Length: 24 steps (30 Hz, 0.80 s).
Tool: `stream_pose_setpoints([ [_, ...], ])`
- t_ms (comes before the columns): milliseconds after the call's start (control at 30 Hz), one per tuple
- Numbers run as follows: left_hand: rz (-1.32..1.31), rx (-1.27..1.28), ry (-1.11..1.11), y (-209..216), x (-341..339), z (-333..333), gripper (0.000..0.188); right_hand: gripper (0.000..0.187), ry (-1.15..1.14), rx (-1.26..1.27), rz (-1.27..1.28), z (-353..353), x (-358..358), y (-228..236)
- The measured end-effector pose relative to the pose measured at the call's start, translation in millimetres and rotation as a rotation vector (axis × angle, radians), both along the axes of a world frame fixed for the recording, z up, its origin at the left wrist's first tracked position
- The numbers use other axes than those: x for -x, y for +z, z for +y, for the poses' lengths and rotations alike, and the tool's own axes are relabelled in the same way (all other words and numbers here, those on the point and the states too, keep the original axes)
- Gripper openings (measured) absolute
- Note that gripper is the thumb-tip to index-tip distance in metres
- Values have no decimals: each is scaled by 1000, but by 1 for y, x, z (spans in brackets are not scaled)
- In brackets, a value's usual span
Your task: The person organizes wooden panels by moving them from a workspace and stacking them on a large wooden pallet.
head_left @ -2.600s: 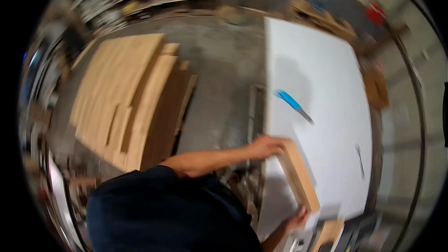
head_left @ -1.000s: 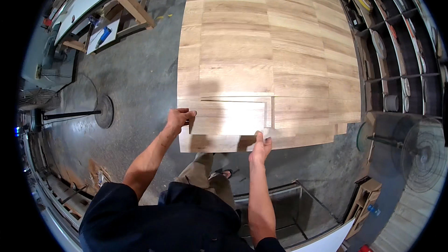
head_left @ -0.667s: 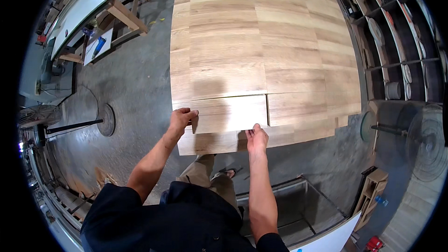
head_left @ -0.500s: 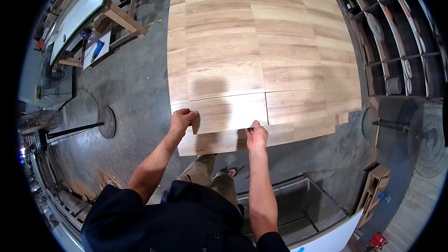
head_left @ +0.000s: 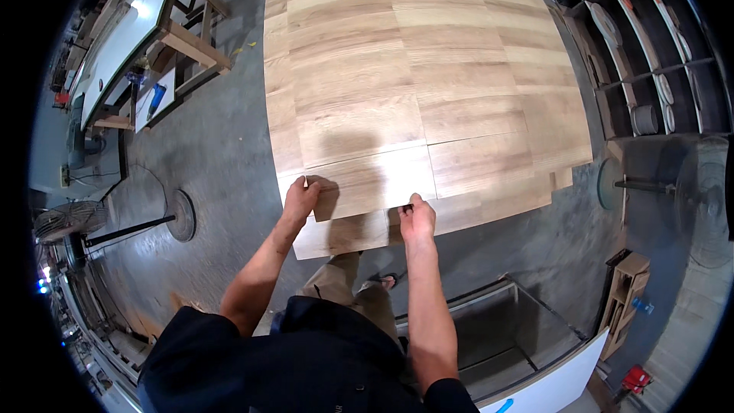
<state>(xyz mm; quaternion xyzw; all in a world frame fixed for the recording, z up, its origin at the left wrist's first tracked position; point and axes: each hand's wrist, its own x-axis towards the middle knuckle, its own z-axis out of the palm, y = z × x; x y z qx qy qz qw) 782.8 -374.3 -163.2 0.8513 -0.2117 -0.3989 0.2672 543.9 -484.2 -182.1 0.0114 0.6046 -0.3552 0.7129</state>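
Note:
In front of me lies a wood-grain panel, its far edge along a row of similar panels. My left hand is closed at its left edge, near the front corner. Closer to the right front corner, my right hand has its fingers curled at the front edge, the fingertips partly hidden. Thin dark seams separate this panel from the wood-grain board to its right and the one beyond it. Below its front edge, a lower layer of wood-grain boards sticks out toward me.
To the left stand a white-topped workbench with a blue tool on its lower shelf, and a fan on a round base. Dark shelving with rolls runs along the right. A metal-framed stand is behind me at right.
The seams at the panel's far and right edges look thinner. Both hands keep to nearly the same spots on it. The whole view has shifted and turned slightly.

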Motion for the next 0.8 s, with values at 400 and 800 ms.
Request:
stream_pose_setpoints([
  [400, 333, 254, 342, -9, 0, -1, 52, 17, -32, -7, -108, 9, -14, 9],
  [800, 125, 328, 222, -6, -11, 25, 71, 19, 44, 106, -119, 45, 15, 8],
])
